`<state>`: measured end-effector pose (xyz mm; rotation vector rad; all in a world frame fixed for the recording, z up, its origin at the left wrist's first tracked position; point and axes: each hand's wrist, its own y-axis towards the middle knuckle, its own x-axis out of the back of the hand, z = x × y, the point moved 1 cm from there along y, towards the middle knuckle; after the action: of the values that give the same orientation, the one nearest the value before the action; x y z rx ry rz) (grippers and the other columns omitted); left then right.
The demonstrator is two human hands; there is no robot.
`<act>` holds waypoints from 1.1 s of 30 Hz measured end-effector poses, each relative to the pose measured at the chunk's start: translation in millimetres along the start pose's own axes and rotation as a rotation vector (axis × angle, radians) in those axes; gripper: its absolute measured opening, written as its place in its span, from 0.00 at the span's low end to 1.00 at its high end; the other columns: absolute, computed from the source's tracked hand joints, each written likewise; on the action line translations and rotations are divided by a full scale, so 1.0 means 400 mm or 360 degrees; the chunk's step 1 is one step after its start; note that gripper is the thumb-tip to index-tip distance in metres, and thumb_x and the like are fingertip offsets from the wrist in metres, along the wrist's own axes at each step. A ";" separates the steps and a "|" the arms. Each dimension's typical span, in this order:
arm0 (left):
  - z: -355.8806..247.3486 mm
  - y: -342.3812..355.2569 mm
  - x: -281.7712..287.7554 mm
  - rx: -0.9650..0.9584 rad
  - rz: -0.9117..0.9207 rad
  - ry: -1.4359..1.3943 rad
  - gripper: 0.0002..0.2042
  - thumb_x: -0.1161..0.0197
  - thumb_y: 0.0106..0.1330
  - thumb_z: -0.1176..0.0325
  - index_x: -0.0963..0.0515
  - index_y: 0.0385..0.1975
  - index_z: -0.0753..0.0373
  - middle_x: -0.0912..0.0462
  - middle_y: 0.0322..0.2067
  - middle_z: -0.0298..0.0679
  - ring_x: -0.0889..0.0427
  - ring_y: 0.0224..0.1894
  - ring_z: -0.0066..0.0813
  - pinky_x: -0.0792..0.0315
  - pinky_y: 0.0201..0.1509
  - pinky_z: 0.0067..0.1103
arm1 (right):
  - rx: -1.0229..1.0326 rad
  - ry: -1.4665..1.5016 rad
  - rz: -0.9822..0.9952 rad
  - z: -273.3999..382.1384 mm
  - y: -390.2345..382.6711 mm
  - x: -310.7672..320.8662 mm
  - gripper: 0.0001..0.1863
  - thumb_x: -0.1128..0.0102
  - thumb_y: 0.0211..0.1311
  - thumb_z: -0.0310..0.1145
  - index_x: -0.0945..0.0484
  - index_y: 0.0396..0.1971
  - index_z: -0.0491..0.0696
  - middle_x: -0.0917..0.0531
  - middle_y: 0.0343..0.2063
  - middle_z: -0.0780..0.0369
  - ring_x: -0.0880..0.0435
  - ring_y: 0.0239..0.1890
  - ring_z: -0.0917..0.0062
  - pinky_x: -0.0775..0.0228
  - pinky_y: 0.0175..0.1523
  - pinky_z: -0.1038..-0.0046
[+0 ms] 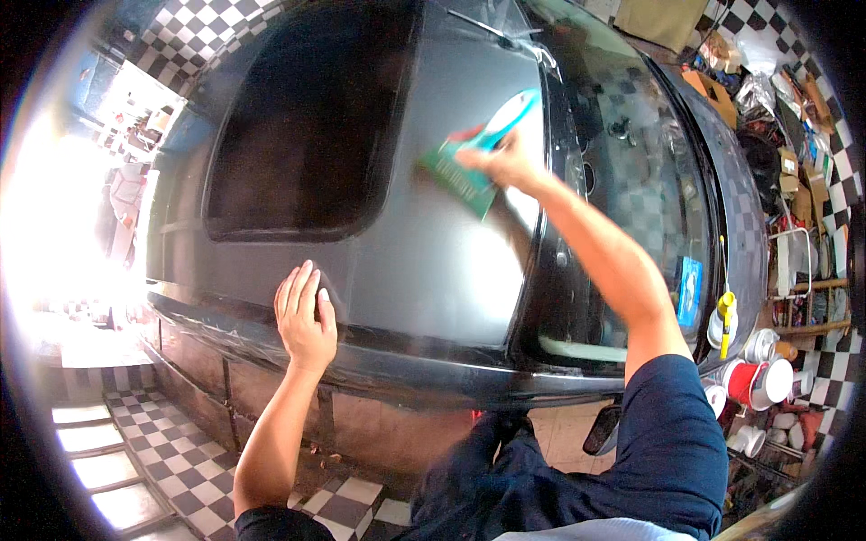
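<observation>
Two bare hands are at work over a car roof. The right hand (505,162) is closed around a flat, wide-bladed tool (457,179), its fingers wrapped at the point where the turquoise-and-white handle meets the green blade. Motion blur softens hand and blade alike, so I cannot tell whether the blade's edge touches the surface. The tool is over the glossy grey strip of the roof (451,279), between the dark sunroof (307,117) and the windshield (649,180), with its handle angled up toward the glass. The left hand (307,320) grasps nothing: it is spread open, palm down, fingers straight and close together, thumb a little apart, resting on the roof near its side edge, just beside a corner of the sunroof. Farther out, a blue label (690,290) sits on the windshield. Beyond it are a yellow tool (726,325) and a red-and-white tub (750,384). Checkered tiles (176,433) cover the floor at left.
</observation>
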<state>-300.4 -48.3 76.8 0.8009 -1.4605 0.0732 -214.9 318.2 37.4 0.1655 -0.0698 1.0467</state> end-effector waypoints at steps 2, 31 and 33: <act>0.000 0.000 -0.003 -0.0013 -0.0009 0.0000 0.13 0.46 0.60 0.72 0.25 0.43 0.69 0.25 0.52 0.43 0.30 0.56 0.42 0.40 0.62 0.33 | -0.0013 0.0055 -0.0269 -0.043 0.003 0.134 0.17 0.34 0.50 0.34 0.19 0.41 0.46 0.17 0.31 0.64 0.21 0.31 0.82 0.28 0.40 0.76; 0.019 -0.006 -0.015 -0.0046 -0.0109 0.0020 0.12 0.46 0.62 0.70 0.24 0.44 0.66 0.25 0.51 0.40 0.29 0.55 0.38 0.40 0.61 0.31 | -0.0210 0.0111 -0.0397 0.100 -0.179 -0.025 0.17 0.35 0.53 0.32 0.21 0.44 0.45 0.18 0.33 0.62 0.21 0.33 0.84 0.28 0.36 0.82; 0.022 -0.003 -0.022 -0.0068 -0.0109 0.0022 0.12 0.46 0.62 0.70 0.24 0.44 0.66 0.25 0.51 0.40 0.29 0.55 0.38 0.40 0.61 0.31 | 0.0221 0.0338 -0.0274 0.113 -0.103 -0.209 0.16 0.33 0.51 0.33 0.19 0.41 0.45 0.17 0.29 0.64 0.20 0.29 0.81 0.27 0.38 0.74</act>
<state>-308.6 -50.3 67.6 0.8132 -1.4161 -0.0042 -220.1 219.0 66.4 0.1821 0.2064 0.8921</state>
